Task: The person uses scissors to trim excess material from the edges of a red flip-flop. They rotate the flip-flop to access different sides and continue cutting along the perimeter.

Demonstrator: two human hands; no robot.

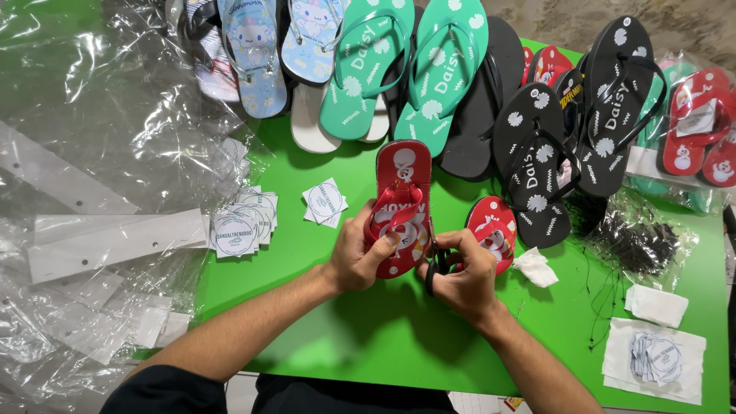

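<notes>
A small red flip-flop [402, 184] with a white snowman print lies lengthwise in front of me. My left hand [359, 255] grips its heel end, thumb on the sole. My right hand [462, 274] is closed around a black-handled tool, probably scissors [434, 270], right beside the flip-flop's heel. A second red flip-flop [492, 228] rests on the green table [383, 337] just behind my right hand.
Green flip-flops [406, 65], light blue ones [264, 46] and black ones [571, 123] are piled at the back. Square white tags [245, 222] lie to the left, near clear plastic bags [92, 192]. More red flip-flops [698, 126] and black strings [636, 241] are at the right.
</notes>
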